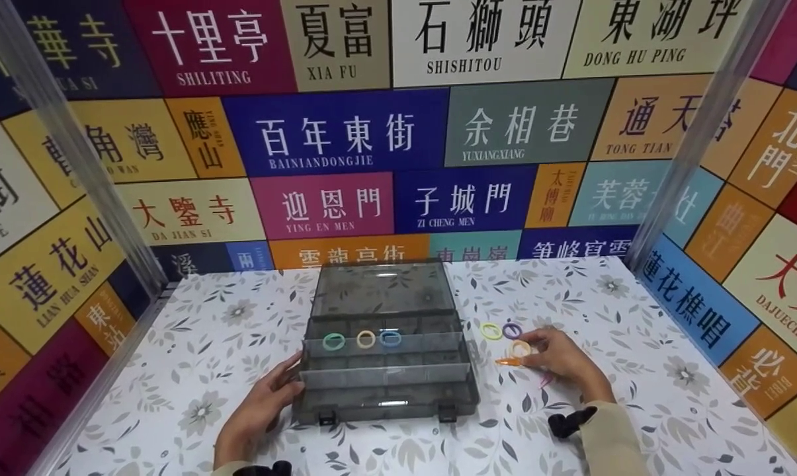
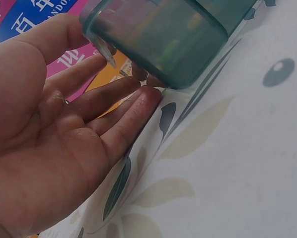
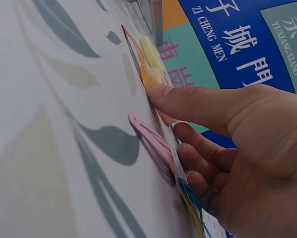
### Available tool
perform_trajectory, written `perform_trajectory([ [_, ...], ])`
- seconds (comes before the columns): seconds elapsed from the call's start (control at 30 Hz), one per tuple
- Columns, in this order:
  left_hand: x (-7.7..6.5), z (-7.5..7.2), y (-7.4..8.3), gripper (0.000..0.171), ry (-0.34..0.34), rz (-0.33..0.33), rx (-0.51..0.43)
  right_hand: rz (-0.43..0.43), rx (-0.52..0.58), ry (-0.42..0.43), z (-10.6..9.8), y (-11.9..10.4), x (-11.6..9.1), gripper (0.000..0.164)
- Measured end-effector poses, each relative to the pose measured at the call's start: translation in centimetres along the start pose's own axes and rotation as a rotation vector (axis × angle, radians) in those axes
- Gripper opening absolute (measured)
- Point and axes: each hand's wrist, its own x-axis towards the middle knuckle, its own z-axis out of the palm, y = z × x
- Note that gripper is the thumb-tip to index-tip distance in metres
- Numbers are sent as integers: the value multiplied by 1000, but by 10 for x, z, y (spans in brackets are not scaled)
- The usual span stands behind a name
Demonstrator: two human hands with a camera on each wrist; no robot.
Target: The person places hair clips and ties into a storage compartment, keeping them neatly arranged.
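Note:
A smoky translucent compartment box point(image 1: 385, 396) stands with its lid raised at the back. Three small hair ties, green point(image 1: 334, 341), beige point(image 1: 366, 340) and blue point(image 1: 390, 338), are in its rear row. Against the box's left side rests my left hand point(image 1: 262, 406); the left wrist view shows its fingers fairly straight, touching the lower edge. To the right of the box, my right hand point(image 1: 560, 360) pinches a light orange hair tie point(image 1: 520, 348) at the table. An orange snap hair clip point(image 1: 509, 361) lies by the thumb. The right wrist view partly hides the index finger.
Yellow point(image 1: 491, 331) and purple point(image 1: 512, 330) hair ties lie beyond the right hand. A pink hair clip point(image 3: 153, 144) lies under that hand, near blue and yellow clips point(image 3: 190, 198). Sign-printed walls enclose the floral-patterned table point(image 1: 193, 350).

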Motion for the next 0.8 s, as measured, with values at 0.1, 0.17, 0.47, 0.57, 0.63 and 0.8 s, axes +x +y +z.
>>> perform_trajectory([
  [0.1, 1, 0, 0, 64, 5, -9, 8, -14, 2, 11, 2, 1, 1, 47],
  [0.17, 1, 0, 0, 63, 10, -10, 15, -20, 3, 20, 3, 1, 2, 47],
  [0.47, -1, -1, -1, 62, 18, -6, 16, -8, -62, 60, 6, 1, 3, 41],
  [0.57, 0, 0, -2, 63, 24, -8, 11, 4, -67, 69, 6, 1, 4, 39],
  [0.63, 1, 1, -2, 63, 31, -11, 10, 12, -64, 73, 6, 0, 5, 39],
  [0.8, 1, 1, 0, 63, 40, -12, 1, 18, -55, 79, 5, -4, 5, 39],
])
